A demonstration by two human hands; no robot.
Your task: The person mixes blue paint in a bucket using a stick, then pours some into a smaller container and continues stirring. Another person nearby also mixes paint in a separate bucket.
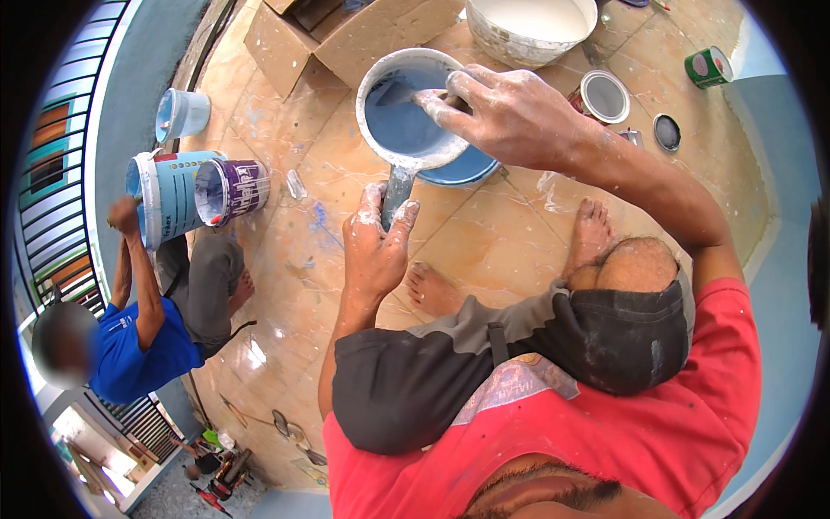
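Note:
My left hand (378, 246) is closed round the grey handle of a white dipper (367, 138), keeping it upright. Blue-grey paint (411, 125) fills part of the dipper and coats its inner wall. From the right, my right hand (497, 112) reaches over the rim, fingers wrapped round the short handle of a scraper. The flat, paint-covered blade of this scraper (396, 94) rests at the paint on the far left inside. Both hands carry white and blue smears. Under the dipper, partly hidden by it, is a round blue container (462, 170).
A white basin (527, 54) of pale liquid and a cardboard box (380, 39) stand at the far side. Open tins, a lid (667, 132) and a green can (708, 67) lie right. At left, a co-worker in blue (147, 342) reaches to a large paint bucket (177, 195).

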